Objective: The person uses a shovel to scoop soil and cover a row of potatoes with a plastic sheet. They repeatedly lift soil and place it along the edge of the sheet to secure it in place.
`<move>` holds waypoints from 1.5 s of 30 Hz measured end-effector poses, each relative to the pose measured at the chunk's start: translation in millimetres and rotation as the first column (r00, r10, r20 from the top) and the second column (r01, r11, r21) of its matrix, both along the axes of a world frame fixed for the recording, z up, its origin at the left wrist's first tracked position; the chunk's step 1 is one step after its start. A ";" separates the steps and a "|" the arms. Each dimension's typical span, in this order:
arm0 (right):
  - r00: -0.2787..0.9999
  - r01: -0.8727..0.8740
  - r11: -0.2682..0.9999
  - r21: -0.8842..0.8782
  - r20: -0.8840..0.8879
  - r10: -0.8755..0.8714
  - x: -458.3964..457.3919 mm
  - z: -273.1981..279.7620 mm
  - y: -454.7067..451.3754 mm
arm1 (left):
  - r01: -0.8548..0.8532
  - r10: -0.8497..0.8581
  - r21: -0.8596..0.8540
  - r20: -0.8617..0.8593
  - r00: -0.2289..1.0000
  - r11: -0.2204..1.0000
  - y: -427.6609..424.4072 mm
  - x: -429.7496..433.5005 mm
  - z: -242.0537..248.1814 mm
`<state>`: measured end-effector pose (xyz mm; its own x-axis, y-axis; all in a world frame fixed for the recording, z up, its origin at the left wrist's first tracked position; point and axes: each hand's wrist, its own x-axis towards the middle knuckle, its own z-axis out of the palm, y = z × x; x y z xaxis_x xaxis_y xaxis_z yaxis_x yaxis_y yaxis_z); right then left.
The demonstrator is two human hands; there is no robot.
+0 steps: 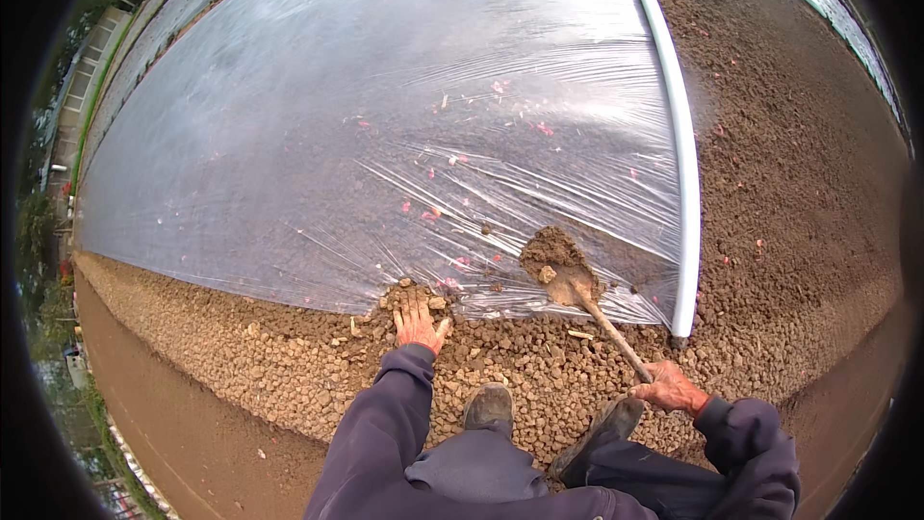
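Note:
My left hand (416, 319) lies flat, fingers spread, on a small heap of soil (398, 296) at the near edge of a clear plastic film (289, 159). In my right hand (668, 388) is the wooden handle of a short shovel (612, 336). Its blade, to the right of my left hand, carries a clump of damp soil (554, 249) and is over the film. Whether the blade touches the film cannot be told. Creases run across the film around the soil heap and the blade. A white roll (686, 195) of film extends along the sheet's right side.
Cloddy soil (289, 368) forms a strip beneath my two shoes (489, 406). Bare brown soil (779, 159) stretches right of the roll. Pink petals (543, 128) are scattered over the sheet. Trees and a paved strip (83, 79) appear at the far left.

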<state>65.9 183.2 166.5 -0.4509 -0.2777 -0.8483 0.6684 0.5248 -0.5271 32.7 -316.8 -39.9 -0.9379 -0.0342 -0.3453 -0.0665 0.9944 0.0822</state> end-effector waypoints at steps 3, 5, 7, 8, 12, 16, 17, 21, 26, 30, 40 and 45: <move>0.992 -0.081 0.995 -0.059 -0.098 0.075 0.8 -9.8 3.9 | 0.082 -0.082 -0.004 -0.037 0.996 0.997 -3.3 8.3 1.4; 0.993 -0.082 0.985 -0.153 -0.099 0.067 1.2 -17.1 6.8 | 0.092 -0.092 -0.037 -0.004 0.996 0.995 -4.6 8.6 -1.0; 0.966 -0.178 0.979 -0.097 -0.204 0.156 0.6 -22.6 7.3 | 0.117 -0.116 -0.077 0.012 0.993 0.990 -4.3 8.5 -3.4; 0.958 -0.216 0.975 -0.044 -0.202 0.203 -0.6 -24.6 5.9 | 0.092 -0.086 -0.088 0.071 0.994 0.992 -3.7 6.8 -4.2; 0.937 -0.290 0.956 -0.044 -0.217 0.275 -13.3 -24.1 -4.2 | 0.068 -0.064 -0.096 0.047 0.997 0.993 3.3 -10.8 2.1; 0.963 -0.215 0.951 -0.223 -0.213 0.167 -24.2 -3.8 -9.5 | -0.004 0.043 -0.110 0.352 0.935 0.994 3.9 -41.2 34.1; 0.958 -0.231 0.942 -0.245 -0.224 0.177 -27.9 2.1 -10.5 | -0.015 0.065 -0.160 0.315 0.947 0.987 7.7 -45.4 42.5; 0.952 -0.229 0.924 -0.307 -0.271 0.146 -39.6 44.6 -10.5 | -0.008 0.033 -0.074 0.350 0.936 0.997 15.8 -30.7 90.5; 0.914 -0.158 0.963 -0.220 -0.401 0.058 -30.0 102.8 -29.1 | 0.092 -0.052 -0.050 0.522 0.851 0.995 -1.4 29.4 176.7; 0.984 -0.007 0.958 -0.288 -0.175 -0.045 14.5 169.9 -49.5 | 0.042 -0.020 -0.023 0.595 0.803 0.999 -24.6 81.2 279.8; 0.921 0.361 0.918 -0.164 0.220 -0.323 130.9 407.6 -44.4 | -0.268 0.181 0.117 0.486 0.855 0.956 -8.6 174.8 544.0; 0.873 0.420 0.908 0.010 0.270 -0.407 184.7 507.4 -21.4 | -0.441 0.289 0.282 0.449 0.846 0.852 17.5 250.8 676.6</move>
<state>250.6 161.8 673.9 -0.2982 -0.1572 -0.9415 0.9352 0.1494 -0.3211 283.4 -299.4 636.7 -0.6741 -0.1494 -0.7233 -0.5191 0.7925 0.3201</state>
